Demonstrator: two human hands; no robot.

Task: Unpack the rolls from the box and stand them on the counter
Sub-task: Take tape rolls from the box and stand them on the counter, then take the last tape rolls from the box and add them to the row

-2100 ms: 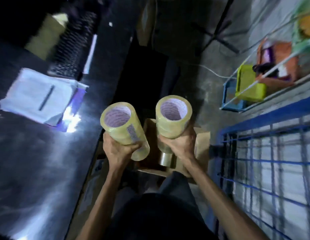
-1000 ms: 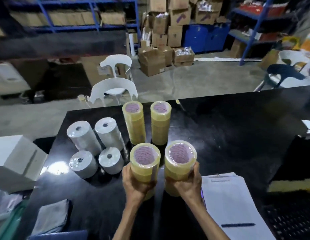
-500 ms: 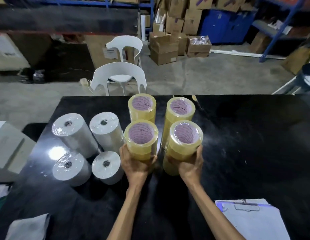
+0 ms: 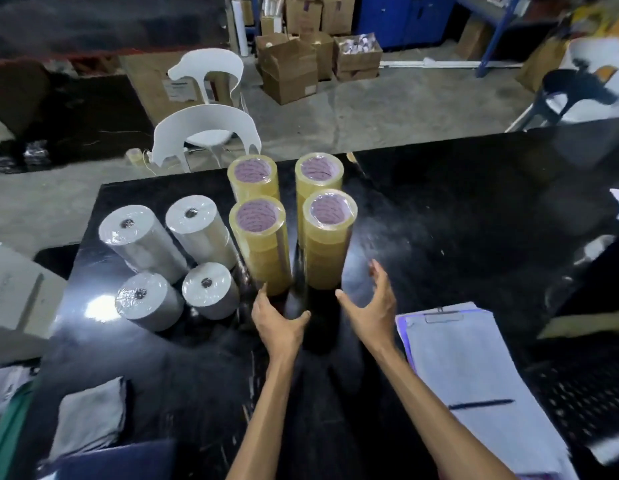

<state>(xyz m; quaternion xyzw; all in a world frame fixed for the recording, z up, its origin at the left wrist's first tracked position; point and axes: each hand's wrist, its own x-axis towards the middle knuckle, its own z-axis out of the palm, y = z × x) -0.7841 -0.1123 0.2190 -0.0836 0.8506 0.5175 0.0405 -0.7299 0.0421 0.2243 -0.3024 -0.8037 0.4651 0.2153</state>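
Note:
Several tall yellow tape roll stacks stand upright on the black counter (image 4: 439,237): a near-left stack (image 4: 261,247), a near-right stack (image 4: 327,240), and two behind them, the far-left stack (image 4: 253,180) and the far-right stack (image 4: 318,176). Several white wrapped paper rolls (image 4: 142,244) stand to their left. My left hand (image 4: 278,323) is open just below the near-left stack, its fingertips close to the base. My right hand (image 4: 370,301) is open beside the near-right stack's base, apart from it. The box is out of view.
A clipboard with paper and a pen (image 4: 470,382) lies at the right of my right arm. Folded grey cloth (image 4: 90,417) and a grey box (image 4: 17,296) sit at the left. White chairs (image 4: 207,133) and cardboard boxes (image 4: 290,67) stand beyond the counter's far edge.
I turned from the box to the counter, set both yellow stacks down in front of the earlier two, and both hands have let go and drawn back a little.

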